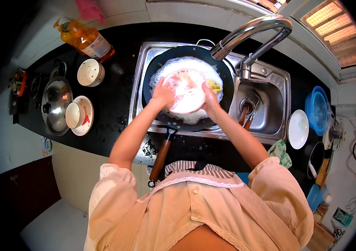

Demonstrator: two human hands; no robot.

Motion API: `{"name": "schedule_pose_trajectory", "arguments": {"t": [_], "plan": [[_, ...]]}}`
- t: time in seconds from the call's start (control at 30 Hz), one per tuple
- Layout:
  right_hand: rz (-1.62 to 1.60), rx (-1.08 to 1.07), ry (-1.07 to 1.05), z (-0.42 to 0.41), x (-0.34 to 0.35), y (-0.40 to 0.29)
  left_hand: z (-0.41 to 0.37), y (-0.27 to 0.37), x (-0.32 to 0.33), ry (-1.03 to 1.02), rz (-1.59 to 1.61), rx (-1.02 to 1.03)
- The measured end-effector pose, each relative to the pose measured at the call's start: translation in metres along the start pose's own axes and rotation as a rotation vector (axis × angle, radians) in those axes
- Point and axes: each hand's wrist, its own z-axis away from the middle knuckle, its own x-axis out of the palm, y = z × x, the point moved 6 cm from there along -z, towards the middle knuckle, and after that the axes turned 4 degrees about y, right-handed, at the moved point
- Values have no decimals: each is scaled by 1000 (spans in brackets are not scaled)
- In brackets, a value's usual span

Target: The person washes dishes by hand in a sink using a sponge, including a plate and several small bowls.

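A white plate with a pinkish rim (188, 94) is held over a dark wok (156, 67) of foamy suds. My left hand (163, 94) lies at the plate's left side, fingers spread over its edge. Around the right edge curls my right hand (210, 98), its thumb on the rim. Just beyond that hand a yellow scrubbing cloth or sponge (214, 87) sits in the suds (196, 62). The wok rests over the left basin of a steel double sink (140, 59), its wooden handle (160, 160) pointing towards me. Glare washes out much of the plate's face.
A chrome faucet (250, 28) arches over the sink from behind. Wooden-handled utensils (247, 116) lie in the right basin. Bowls (88, 72), a pan lid (55, 103) and soap bottles (87, 40) stand leftward; a white plate (298, 129) and blue basins (316, 109) sit rightward.
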Motion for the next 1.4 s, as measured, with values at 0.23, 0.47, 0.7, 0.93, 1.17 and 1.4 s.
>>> {"name": "schedule_pose_trajectory", "arguments": {"t": [0.23,0.47,0.7,0.93,1.17,1.4], "plan": [[-278,55,37,-8,8,15,-9,40,-24,-7,593,112],[-296,-17,179,-20,-15,24,32,21,-62,504,242,17],[30,-631,305,-19,-10,-10,-3,28,66,660,2175,-1021],[1383,-1229,202,22,30,-73,-14,-30,84,758,2329,-935],[1919,-981,240,-18,75,-68,-17,-70,11,715,1451,-523],[1929,-270,70,-84,50,-53,6,-76,49,565,1596,-816]]}}
